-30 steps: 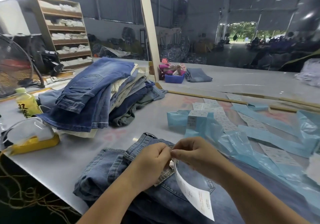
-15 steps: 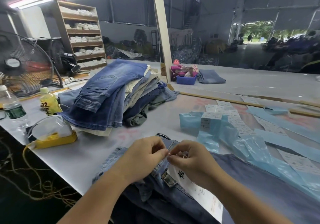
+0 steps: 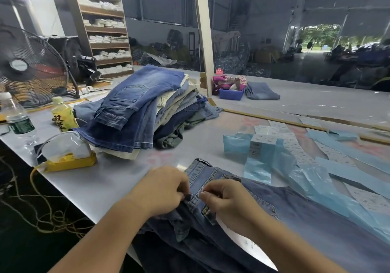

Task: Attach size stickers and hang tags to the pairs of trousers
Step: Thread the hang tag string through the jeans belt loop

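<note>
Both hands work at the waistband of the jeans (image 3: 306,226) spread at the near table edge. Left hand (image 3: 162,190) has fingers curled, pinching denim at a belt loop; right hand (image 3: 228,201) has fingertips pinched just beside it on the waistband, with a white hang tag (image 3: 249,245) trailing from under the palm. What passes between the fingertips is too small to tell.

Judgement: step in hand is fixing the tag at the waistband loop. To do it well, keep the left pinch holding the loop taut and proud of the cloth, thread or close the fastening cleanly through it, then let the tag lie flat, print up.

Relative to the jeans, largest first:
- Table (image 3: 118,180) carries everything.
- Stack of folded trousers (image 3: 143,108), behind and left of the jeans, well apart.
- Blue backing strips with white size stickers (image 3: 295,146), right of and behind the jeans, near.

Containers:
- Blue tub (image 3: 231,94), far behind the jeans by the post, holds pink and patterned items; not identifiable.
- Yellow tray (image 3: 69,163), left of the jeans, holds a clear plastic bundle.
- Two bottles (image 3: 62,115), far left: the clear one low, the yellow one seemingly near full.
</note>
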The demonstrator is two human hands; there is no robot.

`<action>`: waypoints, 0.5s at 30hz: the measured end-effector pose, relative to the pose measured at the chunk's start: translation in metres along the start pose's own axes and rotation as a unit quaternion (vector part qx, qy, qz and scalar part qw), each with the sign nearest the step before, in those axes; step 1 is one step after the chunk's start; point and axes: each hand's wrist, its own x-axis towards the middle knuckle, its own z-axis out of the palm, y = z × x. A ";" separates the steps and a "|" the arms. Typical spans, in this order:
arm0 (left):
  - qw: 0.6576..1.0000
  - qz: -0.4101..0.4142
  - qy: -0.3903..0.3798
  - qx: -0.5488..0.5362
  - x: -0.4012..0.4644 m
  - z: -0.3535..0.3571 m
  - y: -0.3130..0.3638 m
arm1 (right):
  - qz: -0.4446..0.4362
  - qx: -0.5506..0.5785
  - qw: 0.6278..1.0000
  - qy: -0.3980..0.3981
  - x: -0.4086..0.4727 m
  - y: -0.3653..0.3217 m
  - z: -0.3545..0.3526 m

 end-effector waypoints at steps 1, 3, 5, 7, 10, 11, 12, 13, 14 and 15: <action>0.999 -0.021 0.005 -0.048 0.000 -0.001 0.000 | -0.003 -0.015 1.000 -0.005 0.000 -0.002 0.002; 0.986 -0.056 0.021 -0.155 0.000 -0.001 0.003 | -0.010 -0.032 0.999 -0.011 -0.001 -0.006 0.004; 0.969 -0.072 0.033 -0.235 0.002 -0.001 0.008 | -0.031 -0.061 0.998 -0.007 0.000 -0.012 0.008; 0.953 -0.088 0.042 -0.287 0.005 -0.002 0.015 | -0.065 -0.096 0.993 0.014 0.001 -0.017 0.011; 0.930 -0.117 0.030 -0.348 0.010 -0.006 0.022 | -0.073 -0.138 0.985 0.072 0.003 -0.021 0.013; 0.922 -0.124 0.017 -0.366 0.012 -0.007 0.023 | -0.068 -0.148 0.982 0.091 0.003 -0.022 0.014; 0.916 -0.128 0.003 -0.380 0.013 -0.009 0.024 | -0.063 -0.157 0.979 0.110 0.004 -0.023 0.015; 0.912 -0.128 -0.009 -0.390 0.013 -0.011 0.024 | -0.058 -0.165 0.976 0.128 0.004 -0.024 0.016; 0.909 -0.127 -0.016 -0.397 0.014 -0.012 0.023 | -0.054 -0.173 0.973 0.146 0.005 -0.024 0.017; 0.908 -0.128 -0.018 -0.399 0.014 -0.013 0.022 | -0.051 -0.183 0.969 0.161 0.005 -0.024 0.018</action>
